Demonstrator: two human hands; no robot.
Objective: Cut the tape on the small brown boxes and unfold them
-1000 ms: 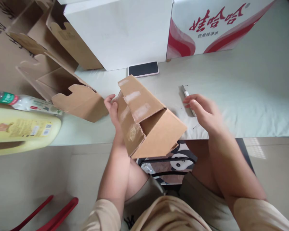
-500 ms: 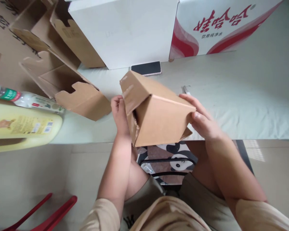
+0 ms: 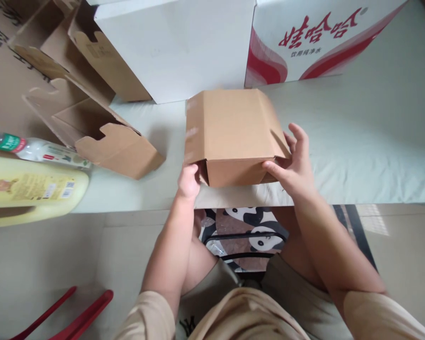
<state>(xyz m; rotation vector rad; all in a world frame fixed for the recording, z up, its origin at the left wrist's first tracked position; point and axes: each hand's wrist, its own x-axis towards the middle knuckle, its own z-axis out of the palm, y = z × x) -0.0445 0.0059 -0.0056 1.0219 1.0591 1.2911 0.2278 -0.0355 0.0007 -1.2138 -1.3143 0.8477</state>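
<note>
Cardboard, plain brown, makes up the small box (image 3: pixel 232 134) that sits at the near edge of the pale table (image 3: pixel 357 141), directly in front of the person. Both hands are on it. The left hand (image 3: pixel 188 182) is curled at the lower left corner, fingers tucked against the near wall where a flap gapes a little. The right hand (image 3: pixel 293 163) is spread along the right side, thumb pressing the lower right corner and fingers lying up the side panel.

To do this well, I judge that the box should stay flat on the table so the surface takes the push, with both hands squeezing evenly from the two near corners; the loose left flap wants to be eased in before any pressure comes from above, or the wall may crease.

Counted from largest to smallest: one white carton (image 3: pixel 173 45) at the back; one red-and-white printed carton (image 3: pixel 318 38) beside it on the right; several open brown cartons (image 3: pixel 92 127) piled to the left, at least three, though they overlap too much for a sure count; one yellow jug (image 3: pixel 31 189) lying on its side; the one small box in hand; one clear bottle (image 3: pixel 31 148) with a green label lying above the jug.
</note>
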